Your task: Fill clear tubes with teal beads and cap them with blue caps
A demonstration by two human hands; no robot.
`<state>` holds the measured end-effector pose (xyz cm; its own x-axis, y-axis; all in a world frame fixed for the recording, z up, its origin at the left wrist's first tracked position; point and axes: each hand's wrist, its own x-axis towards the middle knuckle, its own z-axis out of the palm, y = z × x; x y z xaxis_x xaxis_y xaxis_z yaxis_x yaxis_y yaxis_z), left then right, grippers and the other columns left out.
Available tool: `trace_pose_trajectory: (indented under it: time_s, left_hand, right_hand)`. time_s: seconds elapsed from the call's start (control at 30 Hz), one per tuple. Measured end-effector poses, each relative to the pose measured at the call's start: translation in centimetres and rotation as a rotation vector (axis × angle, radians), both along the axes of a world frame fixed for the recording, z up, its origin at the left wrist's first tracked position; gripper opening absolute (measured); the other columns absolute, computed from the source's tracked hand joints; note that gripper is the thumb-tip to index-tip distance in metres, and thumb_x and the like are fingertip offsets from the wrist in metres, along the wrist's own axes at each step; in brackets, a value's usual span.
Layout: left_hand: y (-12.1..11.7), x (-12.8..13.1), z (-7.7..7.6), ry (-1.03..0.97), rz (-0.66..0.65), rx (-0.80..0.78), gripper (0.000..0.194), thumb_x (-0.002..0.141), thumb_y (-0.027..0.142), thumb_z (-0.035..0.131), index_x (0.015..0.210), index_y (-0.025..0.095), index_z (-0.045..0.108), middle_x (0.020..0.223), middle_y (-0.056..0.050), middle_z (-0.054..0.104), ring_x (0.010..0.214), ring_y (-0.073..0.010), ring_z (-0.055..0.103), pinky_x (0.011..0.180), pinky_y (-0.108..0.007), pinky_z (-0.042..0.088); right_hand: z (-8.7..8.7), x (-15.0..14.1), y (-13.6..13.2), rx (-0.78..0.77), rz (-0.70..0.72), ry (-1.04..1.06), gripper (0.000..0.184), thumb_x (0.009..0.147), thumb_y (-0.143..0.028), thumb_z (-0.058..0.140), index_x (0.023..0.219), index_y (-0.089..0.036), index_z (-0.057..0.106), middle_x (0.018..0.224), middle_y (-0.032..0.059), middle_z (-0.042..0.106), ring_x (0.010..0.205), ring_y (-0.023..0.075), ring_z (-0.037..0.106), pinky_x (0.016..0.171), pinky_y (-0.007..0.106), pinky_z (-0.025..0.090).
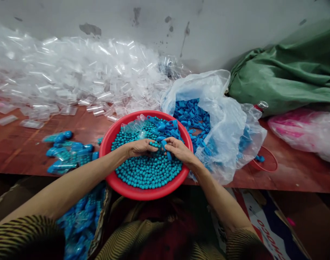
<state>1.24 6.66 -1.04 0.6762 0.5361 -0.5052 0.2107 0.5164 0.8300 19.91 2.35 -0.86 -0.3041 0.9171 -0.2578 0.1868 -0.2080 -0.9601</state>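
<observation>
The beads [145,173] look smooth, the tubes [100,77] glossy plastic — the cloth [289,77] matt.

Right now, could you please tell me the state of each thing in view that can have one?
Left hand: pinching beads.
Right hand: holding a blue piece.
Red basin: upright, beads inside.
Translucent bag: open, blue pieces showing.
Clear tubes: loose, heaped.
Bead-filled tubes: lying on the table.
Cardboard box: open, bead-filled tubes inside.
Green cloth: rumpled.
Small red basket: blue pieces inside.

A pale grey wall [224,25] with dark stains [90,29] rises behind a reddish-brown table [291,177].
</observation>
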Motion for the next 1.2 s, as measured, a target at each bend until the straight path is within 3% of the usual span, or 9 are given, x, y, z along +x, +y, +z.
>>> trace_pose_trajectory:
  time_s: [0.13,0.33,0.47,0.63,0.77,0.93,1.1,1.2]
  left_hand:
    - [-0.6,-0.4,0.1,0.021,0.045,-0.015,0.030,0.056,0.030,0.077,0.075,0.013,0.060,0.067,0.002,0.057,0.060,-0.0096,0.050,0.059,-0.025,0.038]
    - [-2.1,-0.6,0.9,0.145,0.118,0.206,0.032,0.059,0.039,0.073,0.070,0.013,0.060,0.061,0.004,0.052,0.059,-0.0089,0.043,0.059,-0.024,0.032]
    - [-3.1,-0.7,1.6,0.222,0.153,0.370,0.031,0.062,0.042,0.069,0.071,0.013,0.062,0.061,0.004,0.051,0.059,-0.0093,0.041,0.058,-0.024,0.030]
    - [-3.7,-1.2,1.9,0.148,0.253,0.327,0.032,0.062,0.040,0.069,0.080,0.013,0.065,0.072,0.001,0.061,0.069,-0.0127,0.052,0.069,-0.026,0.038]
    - [-4.4,-1.1,2.1,0.128,0.280,0.384,0.029,0.065,0.036,0.068,0.084,0.014,0.064,0.078,0.000,0.064,0.075,-0.0135,0.056,0.072,-0.027,0.042]
    - [-5.7,-0.3,1.9,0.031,0.256,0.339,0.025,0.074,0.038,0.058,0.083,0.016,0.049,0.060,0.005,0.056,0.047,-0.0086,0.052,0.047,-0.021,0.042]
    - [-6.4,-0.1,1.4,0.019,0.359,0.371,0.038,0.077,0.034,0.057,0.108,0.016,0.045,0.058,0.008,0.050,0.036,-0.0054,0.047,0.033,-0.016,0.033]
    - [-6.6,-0.2,1.4,0.036,0.335,0.387,0.047,0.078,0.028,0.054,0.122,0.015,0.042,0.059,0.008,0.050,0.036,-0.0049,0.047,0.032,-0.015,0.033]
  right_hand:
    - [-0.3,0.1,-0.1,0.094,0.011,-0.054,0.021,0.080,-0.024,0.051,0.099,-0.016,0.055,0.065,-0.0037,0.055,0.059,0.0106,0.055,0.054,0.021,0.042]
    - [0.2,-0.8,-1.0,0.454,-0.067,-0.535,0.029,0.085,-0.024,0.050,0.112,-0.018,0.057,0.090,0.0059,0.065,0.084,0.0198,0.060,0.078,0.034,0.045]
    - [0.5,-1.1,-1.6,0.574,0.061,-0.493,0.030,0.087,-0.022,0.050,0.115,-0.017,0.057,0.105,0.0078,0.066,0.096,0.0192,0.060,0.085,0.031,0.045]
    - [0.8,-0.2,-1.9,0.540,0.102,-0.601,0.029,0.086,-0.020,0.050,0.114,-0.017,0.058,0.109,0.0099,0.065,0.100,0.0220,0.060,0.088,0.036,0.044]
    - [1.7,-0.5,-2.1,0.498,0.042,-0.419,0.031,0.085,-0.017,0.049,0.116,-0.017,0.057,0.098,0.0062,0.067,0.089,0.0173,0.062,0.080,0.030,0.047]
    - [1.6,-2.0,-2.5,0.475,-0.009,-0.284,0.023,0.084,-0.020,0.053,0.104,-0.019,0.065,0.078,0.0007,0.066,0.068,0.0133,0.060,0.068,0.026,0.047]
    - [0.9,-2.5,-3.3,0.538,-0.078,-0.297,0.027,0.087,-0.024,0.047,0.105,-0.019,0.067,0.069,0.0012,0.063,0.057,0.0123,0.056,0.061,0.025,0.047]
    - [0.8,-2.4,-3.5,0.455,-0.041,-0.283,0.029,0.089,-0.025,0.044,0.106,-0.020,0.067,0.062,-0.0008,0.060,0.051,0.0109,0.054,0.057,0.024,0.047]
